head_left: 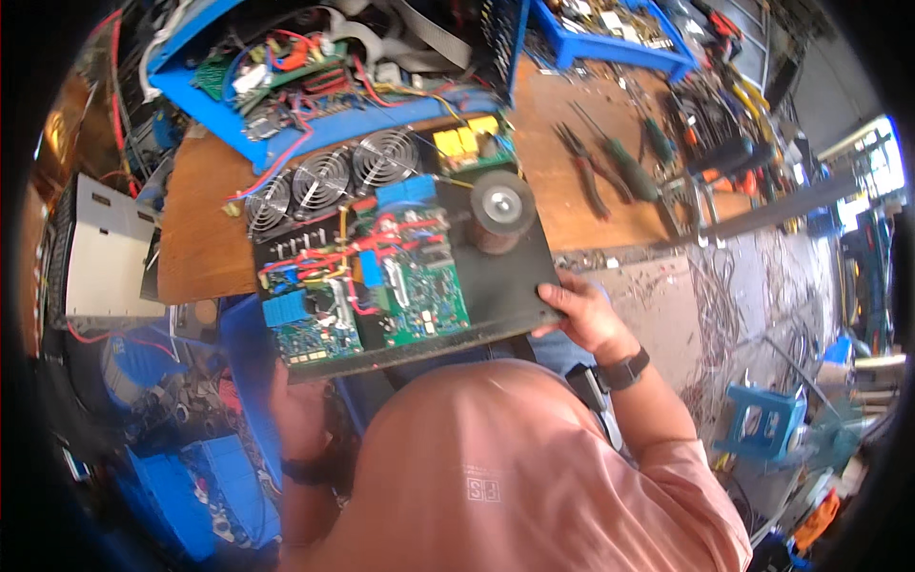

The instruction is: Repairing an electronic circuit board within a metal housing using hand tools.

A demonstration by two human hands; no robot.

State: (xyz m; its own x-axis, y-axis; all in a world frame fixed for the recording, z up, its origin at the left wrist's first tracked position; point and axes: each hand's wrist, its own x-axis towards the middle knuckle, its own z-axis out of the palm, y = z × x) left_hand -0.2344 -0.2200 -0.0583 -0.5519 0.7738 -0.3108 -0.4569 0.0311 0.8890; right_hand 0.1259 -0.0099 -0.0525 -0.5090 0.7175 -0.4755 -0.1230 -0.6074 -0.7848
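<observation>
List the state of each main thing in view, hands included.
Black panel: held, carrying green circuit boards
Right hand: gripping the panel's right edge
Left hand: at its near left corner, fingers mostly hidden
Fan grilles: upright; spinning, cannot tell
Pliers: lying, handles spread
Blue case: open, filled
Blue tray: open, filled
</observation>
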